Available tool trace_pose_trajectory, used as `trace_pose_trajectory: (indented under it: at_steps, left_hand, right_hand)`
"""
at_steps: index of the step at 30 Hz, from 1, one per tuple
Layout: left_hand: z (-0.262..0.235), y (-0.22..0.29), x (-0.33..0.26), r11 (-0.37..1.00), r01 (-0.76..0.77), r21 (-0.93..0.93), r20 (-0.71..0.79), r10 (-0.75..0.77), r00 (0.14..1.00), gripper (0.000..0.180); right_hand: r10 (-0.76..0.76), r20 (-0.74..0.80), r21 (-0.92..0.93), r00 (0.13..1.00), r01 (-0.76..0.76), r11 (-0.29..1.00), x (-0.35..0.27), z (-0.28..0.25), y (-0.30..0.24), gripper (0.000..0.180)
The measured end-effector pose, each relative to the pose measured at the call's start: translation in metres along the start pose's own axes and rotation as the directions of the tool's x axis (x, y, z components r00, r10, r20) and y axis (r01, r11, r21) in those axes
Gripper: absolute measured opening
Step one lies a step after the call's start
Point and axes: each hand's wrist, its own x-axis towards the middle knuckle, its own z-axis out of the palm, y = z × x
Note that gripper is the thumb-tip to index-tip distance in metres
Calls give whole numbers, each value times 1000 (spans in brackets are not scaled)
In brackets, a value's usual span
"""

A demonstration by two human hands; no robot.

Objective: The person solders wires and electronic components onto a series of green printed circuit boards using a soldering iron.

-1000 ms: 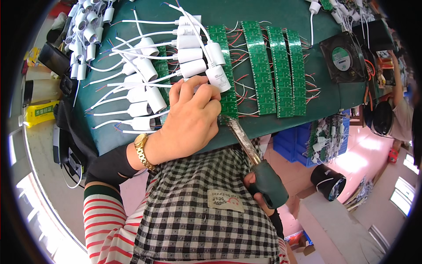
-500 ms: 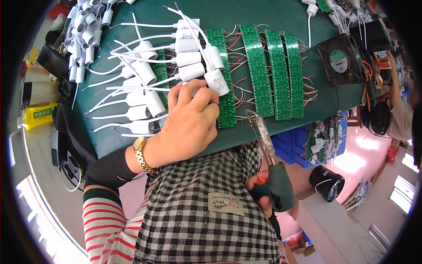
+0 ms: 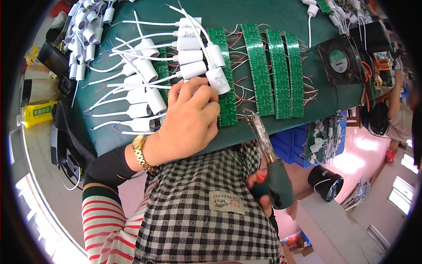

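The left hand [image 3: 189,121] lies knuckles up on the green table [image 3: 272,17], fingers curled together and pressing down on a white lamp socket [image 3: 218,80] and the green circuit board strip [image 3: 223,75] beneath it. A gold wristwatch [image 3: 141,152] sits on that wrist, above a black sleeve cuff. The right hand [image 3: 259,187] is clamped around the dark green handle of a soldering iron [image 3: 268,158], held at the table's near edge; its metal tip points up toward the lower end of the board strips. To the left of the left hand, more white sockets [image 3: 145,94] with white leads fan across the table. To the right, further green strips [image 3: 277,70] lie side by side with red and white wires. A black cooling fan [image 3: 340,59] rests beyond them near the table's right edge.
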Motion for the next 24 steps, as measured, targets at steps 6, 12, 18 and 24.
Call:
trace_pose_trajectory:
  at_steps: [6, 12, 18, 24]
  left_hand:
    - [-4, -5, 1, 994, 10, -111, -20, -12, 1000, 16]
    - [-4, -8, 1, 985, -18, -169, -22, 14, 1000, 15]
    - [-3, -9, 1, 991, -31, -130, -6, 31, 1000, 17]
    - [-3, -9, 3, 990, -23, -138, -3, 23, 1000, 16]
  right_hand:
    - [3, 40, -41, 999, -2, 999, -2, -5, 2, 73]
    - [-13, 57, -104, 998, 19, 994, 0, -9, -2, 70]
    - [102, 175, -257, 979, -55, 965, 1, -21, -7, 69]
    - [134, 164, -337, 977, -72, 939, 0, -29, 6, 67]
